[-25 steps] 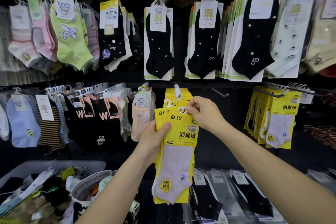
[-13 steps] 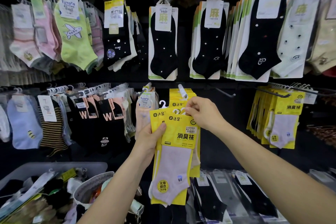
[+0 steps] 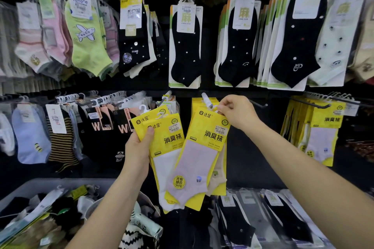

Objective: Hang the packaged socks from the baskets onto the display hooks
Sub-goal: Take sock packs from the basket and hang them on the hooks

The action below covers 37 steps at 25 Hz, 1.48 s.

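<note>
Here, tilted yellow sock pack (image 3: 210, 133), lilac sock (image 3: 194, 170), white-sock packs (image 3: 164, 141) beside

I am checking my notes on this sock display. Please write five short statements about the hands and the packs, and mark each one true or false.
1. The right hand pinches the top of a yellow pack by the display hook. True.
2. The left hand holds nothing. False: it grips a stack of packs.
3. The sock in the right hand's pack is black. False: it is pale lilac.
4. A green sock with an aeroplane hangs at the upper left. True.
5. The grey basket is at the lower right. False: it is at the lower left.
</note>
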Each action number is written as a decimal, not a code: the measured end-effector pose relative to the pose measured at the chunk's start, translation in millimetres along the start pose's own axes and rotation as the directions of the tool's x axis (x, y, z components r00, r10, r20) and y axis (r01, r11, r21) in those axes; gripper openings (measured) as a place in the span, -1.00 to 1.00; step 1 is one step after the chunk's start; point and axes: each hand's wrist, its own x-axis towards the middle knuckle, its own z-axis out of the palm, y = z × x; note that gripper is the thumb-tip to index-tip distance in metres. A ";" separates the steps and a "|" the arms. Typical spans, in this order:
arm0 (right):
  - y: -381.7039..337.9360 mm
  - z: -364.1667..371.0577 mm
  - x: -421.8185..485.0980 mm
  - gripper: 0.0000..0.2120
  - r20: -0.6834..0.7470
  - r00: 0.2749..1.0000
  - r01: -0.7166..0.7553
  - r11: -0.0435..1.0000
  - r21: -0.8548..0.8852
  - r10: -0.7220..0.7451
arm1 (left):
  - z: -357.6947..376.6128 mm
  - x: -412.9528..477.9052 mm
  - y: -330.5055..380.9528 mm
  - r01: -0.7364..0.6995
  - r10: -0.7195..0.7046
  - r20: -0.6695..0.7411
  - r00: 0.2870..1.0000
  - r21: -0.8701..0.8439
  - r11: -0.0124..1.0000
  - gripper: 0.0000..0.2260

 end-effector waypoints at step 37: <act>0.6 -14.6 -15.4 -0.88 -0.009 0.989 0.145 0.987 -0.066 -0.146 | 60.7 -35.4 -12.4 0.042 -0.073 0.142 0.987 0.212 0.976 -0.81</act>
